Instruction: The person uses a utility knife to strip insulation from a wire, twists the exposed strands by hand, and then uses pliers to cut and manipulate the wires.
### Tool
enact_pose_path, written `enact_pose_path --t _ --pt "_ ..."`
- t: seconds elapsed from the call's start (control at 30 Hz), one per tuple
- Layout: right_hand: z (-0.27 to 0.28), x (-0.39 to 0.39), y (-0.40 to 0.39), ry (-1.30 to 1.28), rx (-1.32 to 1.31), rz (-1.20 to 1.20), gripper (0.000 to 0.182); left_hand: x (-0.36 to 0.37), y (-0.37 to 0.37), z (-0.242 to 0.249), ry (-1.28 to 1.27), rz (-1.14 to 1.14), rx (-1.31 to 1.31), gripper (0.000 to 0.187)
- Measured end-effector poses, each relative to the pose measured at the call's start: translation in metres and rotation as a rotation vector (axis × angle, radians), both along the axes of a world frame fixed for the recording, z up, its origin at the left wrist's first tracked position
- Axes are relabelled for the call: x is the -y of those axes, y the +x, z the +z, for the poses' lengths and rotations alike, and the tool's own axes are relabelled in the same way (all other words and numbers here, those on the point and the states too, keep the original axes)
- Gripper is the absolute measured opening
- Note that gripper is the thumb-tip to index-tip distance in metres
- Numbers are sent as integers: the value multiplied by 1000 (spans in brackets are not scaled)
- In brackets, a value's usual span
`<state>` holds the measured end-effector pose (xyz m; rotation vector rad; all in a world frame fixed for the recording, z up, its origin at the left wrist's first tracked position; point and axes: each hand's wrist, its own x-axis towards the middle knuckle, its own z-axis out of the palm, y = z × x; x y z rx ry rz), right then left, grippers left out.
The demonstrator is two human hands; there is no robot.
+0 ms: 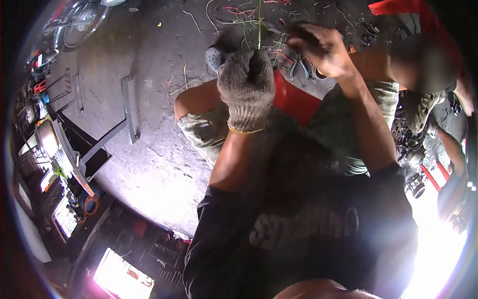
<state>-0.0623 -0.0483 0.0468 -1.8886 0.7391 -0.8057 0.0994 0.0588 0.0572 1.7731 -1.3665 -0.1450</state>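
Observation:
My left hand, in a grey knitted glove, is closed around a yellow-green wire that runs up from the fist. My right hand is bare and curled around the dark handle of what looks like a knife. Its thin blade points left and lies close to the wire; blur hides whether they touch. Below the right hand, a pair of pliers lies on the ground beside a dark ring. Cut wire pieces in red, green and white lie scattered beyond both hands.
Something red shows between my knees. On the right sits another person in a red garment, with a shoe near a heap of scrap. Red handles are farther down. A metal frame stands left.

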Motion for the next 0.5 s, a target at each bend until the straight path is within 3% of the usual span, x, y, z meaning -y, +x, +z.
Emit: enact_pose_path --t 0.1,0.13,0.23,0.47,0.5 --pt "1 -11 9 143 32 131 13 1 -2 2 -36 -7 -16 9" --pt "-3 -12 10 90 -54 164 27 -1 -1 3 -38 -16 -21 9" --pt "-9 -13 13 197 38 154 28 0 1 2 -18 -15 16 9" --pt "1 -12 15 105 -92 148 28 -4 4 0 24 -64 89 11" --pt "1 -11 15 57 -104 150 22 -2 3 -1 17 -43 84 10"
